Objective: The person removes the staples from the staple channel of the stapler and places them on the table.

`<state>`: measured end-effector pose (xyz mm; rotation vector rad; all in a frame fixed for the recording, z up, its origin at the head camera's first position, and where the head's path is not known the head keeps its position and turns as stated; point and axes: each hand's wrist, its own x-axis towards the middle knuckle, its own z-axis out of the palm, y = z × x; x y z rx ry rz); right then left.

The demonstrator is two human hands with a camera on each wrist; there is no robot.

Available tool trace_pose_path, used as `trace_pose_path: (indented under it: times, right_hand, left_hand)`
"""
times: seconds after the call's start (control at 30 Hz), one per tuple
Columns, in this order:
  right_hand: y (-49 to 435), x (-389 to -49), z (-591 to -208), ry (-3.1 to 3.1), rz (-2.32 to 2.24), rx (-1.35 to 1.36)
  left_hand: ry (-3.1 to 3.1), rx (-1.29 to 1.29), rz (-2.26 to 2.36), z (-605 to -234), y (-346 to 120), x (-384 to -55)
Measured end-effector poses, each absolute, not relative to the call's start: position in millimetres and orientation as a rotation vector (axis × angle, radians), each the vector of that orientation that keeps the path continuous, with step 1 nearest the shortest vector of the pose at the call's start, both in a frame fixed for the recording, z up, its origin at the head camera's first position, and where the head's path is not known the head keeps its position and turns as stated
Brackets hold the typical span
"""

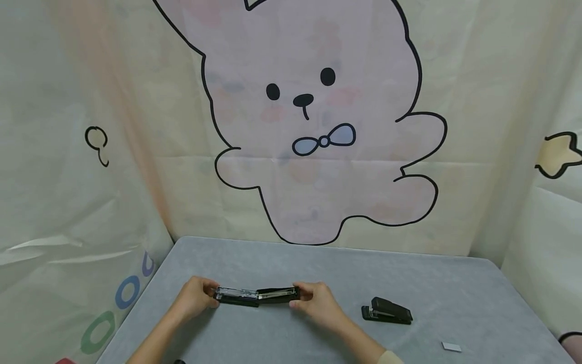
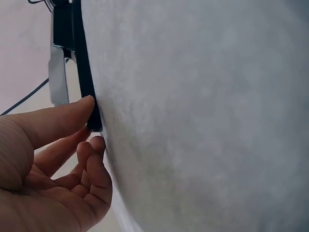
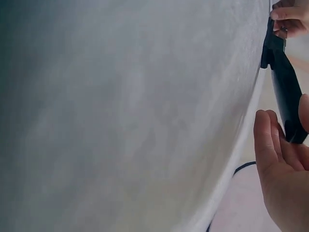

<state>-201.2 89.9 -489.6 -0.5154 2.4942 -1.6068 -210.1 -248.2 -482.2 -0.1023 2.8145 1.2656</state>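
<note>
A black stapler [image 1: 236, 302] is spread wide open, its two halves lying almost in one line. At its left end, my left hand [image 1: 194, 299] pinches the base between thumb and fingers; the left wrist view shows the thumb on the dark base [image 2: 86, 72]. My right hand [image 1: 320, 305] holds the other end, the upper arm of the stapler [image 3: 288, 99], between thumb and fingers. The magazine's metal shows along the top. In the right wrist view, the stapler's arm tilts away from the cloth.
A second black stapler [image 1: 388, 311] stands on the grey cloth-covered table [image 1: 364, 273] to the right. Nearer the front right lies a small pale block [image 1: 451, 347]. A dark object [image 1: 180, 361] peeks in at the bottom edge. A printed curtain [image 1: 182, 202] hangs behind.
</note>
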Motion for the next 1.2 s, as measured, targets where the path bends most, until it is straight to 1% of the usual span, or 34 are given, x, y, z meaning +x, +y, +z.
trace_pose_path:
  times: [0.23,0.37,0.5,0.8,1.2]
  right_hand:
    - [109,-194,-466,2.511,-1.524,-0.515]
    - [121,-187,-453,2.564,-1.462,-0.559]
    - [131,-177,-442,2.654,-1.402,-0.589]
    - [160,-162,-429,2.844,-1.318,-0.468]
    - [203,-141,-433,3.016,-1.184,-0.478]
  left_hand:
    - [2.792,-0.035,1.313,-460,-247,-205]
    - [2.816,0.000,1.323,-444,-238,-201]
    - [2.856,0.059,1.372,-434,-226,-195]
    - [2.891,0.166,1.502,-431,-190,-178]
    - [2.849,0.409,1.644,-436,-139,-168]
